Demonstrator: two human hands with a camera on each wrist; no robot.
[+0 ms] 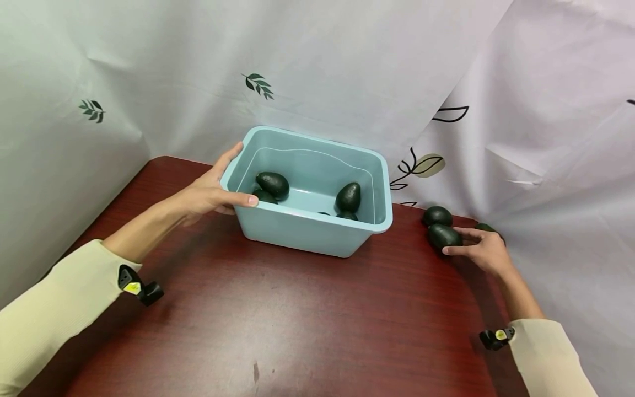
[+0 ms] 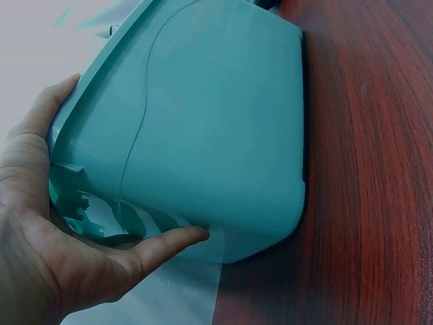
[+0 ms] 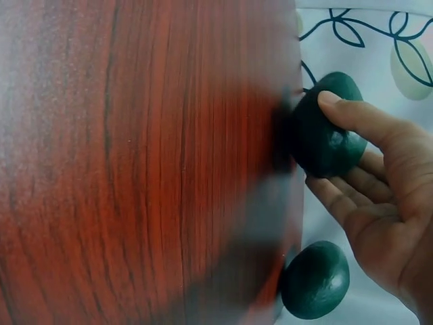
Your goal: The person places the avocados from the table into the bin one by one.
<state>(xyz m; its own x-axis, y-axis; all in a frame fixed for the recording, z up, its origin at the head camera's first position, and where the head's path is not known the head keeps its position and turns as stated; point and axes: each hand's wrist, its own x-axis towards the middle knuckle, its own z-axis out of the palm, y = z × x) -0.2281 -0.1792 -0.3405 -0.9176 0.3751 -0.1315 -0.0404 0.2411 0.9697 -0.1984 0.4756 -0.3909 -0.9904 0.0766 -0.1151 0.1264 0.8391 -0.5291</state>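
A light blue plastic bin [image 1: 307, 226] stands towards the back of the table, with several dark green avocados [image 1: 349, 197] inside. My left hand [image 1: 210, 190] grips the bin's left end at the rim, thumb along the near side; the left wrist view shows this hand [image 2: 74, 250] around the corner by the handle slot. At the table's right side, my right hand [image 1: 481, 248] holds an avocado [image 1: 443, 237] between thumb and fingers. Another avocado [image 1: 436, 215] sits just behind it. A further avocado [image 1: 485, 226] is partly hidden by the right hand; the right wrist view shows an avocado [image 3: 315, 280] near the table edge.
The dark red wooden table [image 1: 297, 320] runs up to a pale cloth [image 1: 317, 66] with leaf prints, which hangs behind and at both sides. The bin's back is close to this cloth. The avocados on the right lie near the table's edge.
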